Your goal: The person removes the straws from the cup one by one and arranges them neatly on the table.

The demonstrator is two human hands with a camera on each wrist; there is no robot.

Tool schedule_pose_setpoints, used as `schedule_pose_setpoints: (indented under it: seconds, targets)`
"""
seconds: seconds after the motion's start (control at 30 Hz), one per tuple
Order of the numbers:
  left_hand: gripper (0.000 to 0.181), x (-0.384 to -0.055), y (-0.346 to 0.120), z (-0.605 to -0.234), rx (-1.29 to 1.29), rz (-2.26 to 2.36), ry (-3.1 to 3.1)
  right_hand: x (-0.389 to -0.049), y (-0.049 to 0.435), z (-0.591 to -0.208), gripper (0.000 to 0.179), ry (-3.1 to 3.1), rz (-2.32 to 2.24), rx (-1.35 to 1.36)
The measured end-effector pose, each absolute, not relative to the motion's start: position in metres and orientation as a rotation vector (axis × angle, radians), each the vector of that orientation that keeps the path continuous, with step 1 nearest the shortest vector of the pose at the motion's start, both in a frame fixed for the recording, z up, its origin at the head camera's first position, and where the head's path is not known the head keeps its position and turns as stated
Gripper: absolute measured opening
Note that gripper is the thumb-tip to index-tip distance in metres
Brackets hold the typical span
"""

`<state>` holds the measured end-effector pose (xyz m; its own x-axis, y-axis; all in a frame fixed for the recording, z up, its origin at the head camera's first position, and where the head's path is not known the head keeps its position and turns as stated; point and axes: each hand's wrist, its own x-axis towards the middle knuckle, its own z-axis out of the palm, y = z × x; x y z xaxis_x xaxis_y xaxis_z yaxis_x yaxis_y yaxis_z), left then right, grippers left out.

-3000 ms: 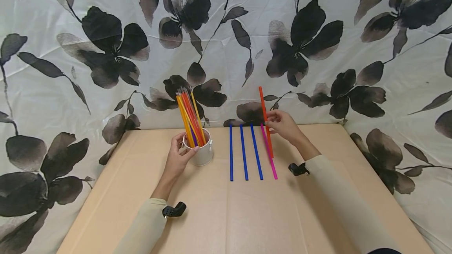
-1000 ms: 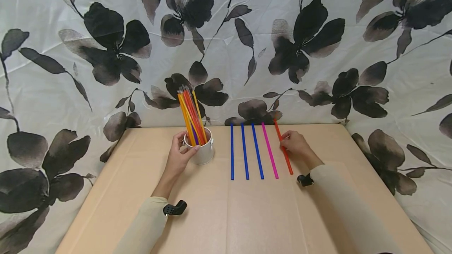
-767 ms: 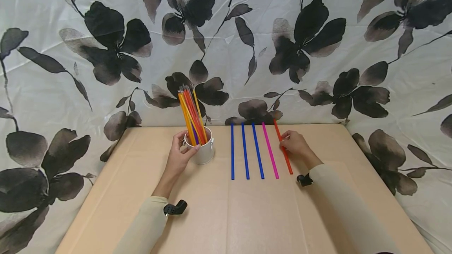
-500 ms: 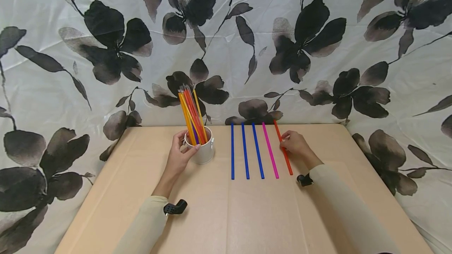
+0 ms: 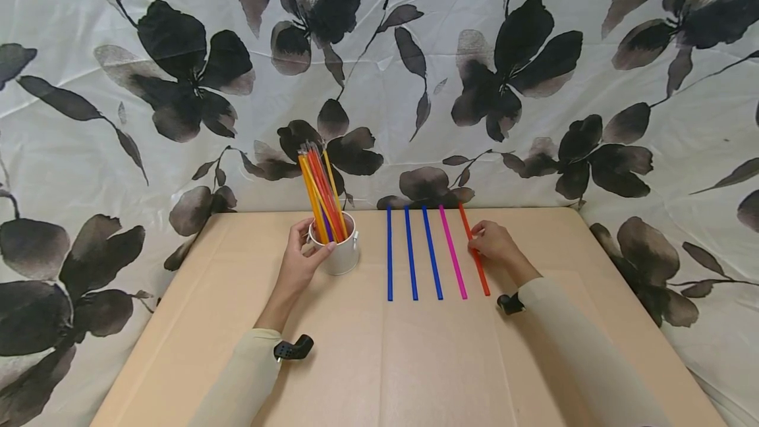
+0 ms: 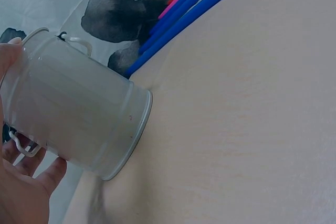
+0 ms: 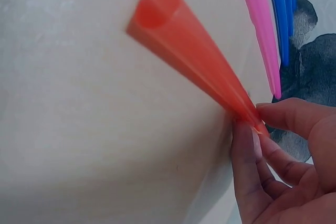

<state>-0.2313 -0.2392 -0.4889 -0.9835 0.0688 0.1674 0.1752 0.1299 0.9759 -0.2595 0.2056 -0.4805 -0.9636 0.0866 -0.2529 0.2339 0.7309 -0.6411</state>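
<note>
Head view: light wood-toned tabletop (image 5: pixel 356 374), floral cloth (image 5: pixel 439 107) hanging behind. Left hand (image 5: pixel 298 261) grips a white pail (image 5: pixel 342 260) near the back edge, thumb on the near side, fingers round the outer side. Straw bundle (image 5: pixel 322 193) stands in the pail, leaning left at the top; yellow, orange and red, some purple low down. To the right of the pail, a spaced row: left blue straw (image 5: pixel 389 256), middle blue straw (image 5: pixel 412 256), right blue straw (image 5: pixel 433 256), then pink straw (image 5: pixel 453 252), then red straw (image 5: pixel 480 274) at the right end. All apart, far ends at the back edge, the pink and red ones slanting most. Right hand (image 5: pixel 499 244) pinches the red straw from its right side. Pale sleeves; a black device at each wrist. Left wrist view: pail fills the left side, slanted in frame, a white loop on each side; fingers curl about its wall. Blue, pink and red straw ends bunch at the top. Right wrist view: thumb and fingertips clamp the red straw, its hollow near end facing the camera; whether its whole length touches the table, cannot tell. Pink and blue straws at upper right.
</note>
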Motion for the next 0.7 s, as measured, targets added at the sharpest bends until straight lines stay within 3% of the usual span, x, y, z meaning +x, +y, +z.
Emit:
schedule_pose_setpoints:
  seconds: [0.4, 0.7]
  targets:
    - [0.079, -0.224, -0.232, -0.466, -0.247, -2.055, -2.290, -0.263, 0.207, -0.480, 0.038, 2.722, -1.047, 0.233]
    - [0.079, -0.237, -0.233, -0.489, -0.233, -1.983, -2.302, -0.267, 0.207, -0.480, 0.038, 2.707, -1.060, 0.282]
